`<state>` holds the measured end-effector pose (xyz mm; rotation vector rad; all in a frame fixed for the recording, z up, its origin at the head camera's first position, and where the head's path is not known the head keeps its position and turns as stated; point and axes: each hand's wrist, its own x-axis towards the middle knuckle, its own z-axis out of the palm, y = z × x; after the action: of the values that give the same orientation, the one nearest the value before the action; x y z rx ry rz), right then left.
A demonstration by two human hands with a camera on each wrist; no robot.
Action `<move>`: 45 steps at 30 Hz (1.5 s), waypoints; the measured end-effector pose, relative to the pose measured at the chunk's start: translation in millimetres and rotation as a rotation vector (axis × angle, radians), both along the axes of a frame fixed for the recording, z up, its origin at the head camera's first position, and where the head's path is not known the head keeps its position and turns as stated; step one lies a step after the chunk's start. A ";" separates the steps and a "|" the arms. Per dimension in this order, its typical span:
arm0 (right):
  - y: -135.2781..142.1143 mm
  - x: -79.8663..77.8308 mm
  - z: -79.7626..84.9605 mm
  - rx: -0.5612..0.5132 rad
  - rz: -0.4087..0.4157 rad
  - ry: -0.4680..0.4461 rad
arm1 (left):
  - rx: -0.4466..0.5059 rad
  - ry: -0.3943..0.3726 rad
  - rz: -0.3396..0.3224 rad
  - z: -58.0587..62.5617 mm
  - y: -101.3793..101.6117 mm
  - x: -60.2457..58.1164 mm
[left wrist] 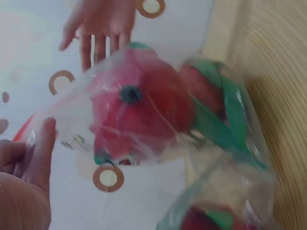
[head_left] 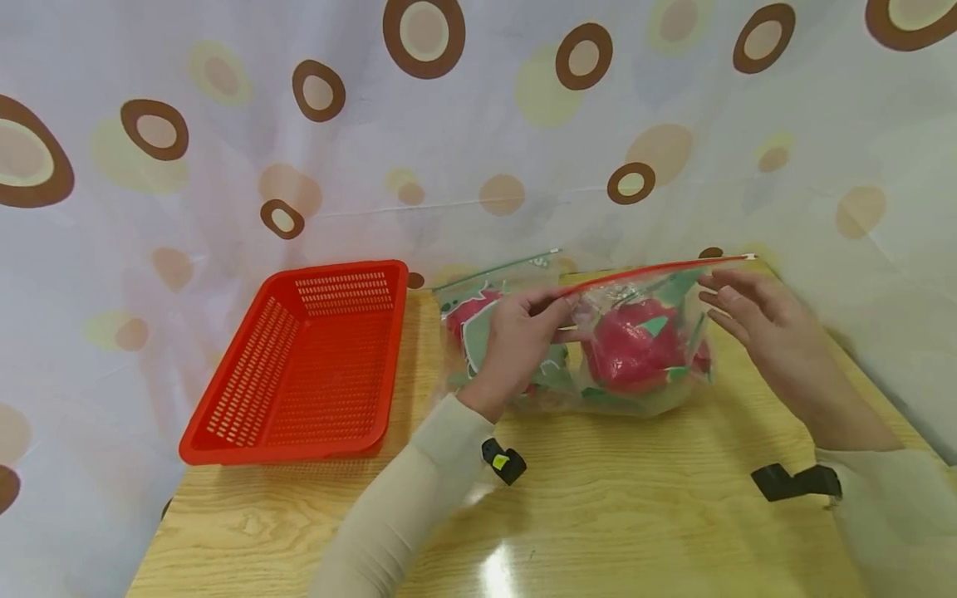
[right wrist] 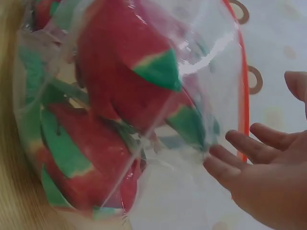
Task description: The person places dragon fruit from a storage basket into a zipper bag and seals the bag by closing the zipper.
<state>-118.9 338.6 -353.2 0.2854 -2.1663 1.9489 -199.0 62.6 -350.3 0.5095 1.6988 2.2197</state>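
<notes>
A clear zip bag (head_left: 635, 405) with a red zip strip stands on the table, held up by its top edge. Inside are red dragon fruits (right wrist: 88, 153) with green scale tips, two of them plain in the right wrist view. My left hand (head_left: 519, 336) pinches the left end of the red strip between thumb and fingers. Beside the bag's right end is my right hand (head_left: 773, 336), its fingers spread and lightly bent against or close to the plastic, gripping nothing. A second clear bag (head_left: 497, 270), with a green zip strip and green print, stands partly behind my left hand, also with red fruit inside.
To the left, a red plastic basket (head_left: 396, 357) with slotted walls stands on the wooden table (head_left: 598, 515). A patterned curtain (head_left: 478, 133) hangs behind the table and along its sides. Black wrist cameras sit at both cuffs.
</notes>
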 end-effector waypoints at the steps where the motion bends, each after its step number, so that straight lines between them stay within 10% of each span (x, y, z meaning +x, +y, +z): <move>1: -3.2 0.5 1.0 0.094 -0.048 -0.029 | 0.008 -0.009 0.006 2.5 3.2 0.0; 5: -10.4 3.4 3.7 0.403 -0.174 -0.161 | -0.069 0.039 0.012 12.9 14.3 2.3; 9: -11.5 2.8 2.7 0.456 -0.165 -0.165 | -0.130 0.143 -0.042 22.4 24.2 7.0; 21: -37.8 18.1 -14.3 0.517 -0.435 -0.002 | 0.239 -0.154 -0.049 27.9 51.8 17.4; 34: -59.7 24.9 -24.8 0.476 -0.343 -0.197 | 0.351 -0.239 -0.059 36.2 69.5 30.7; 45: -39.0 17.1 -38.4 0.378 -0.243 -0.030 | 0.258 -0.170 -0.151 32.8 67.0 27.9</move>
<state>-101.8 299.6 -391.7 0.0457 -2.4482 1.4202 -171.0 129.6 -317.5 0.4750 1.2556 2.3097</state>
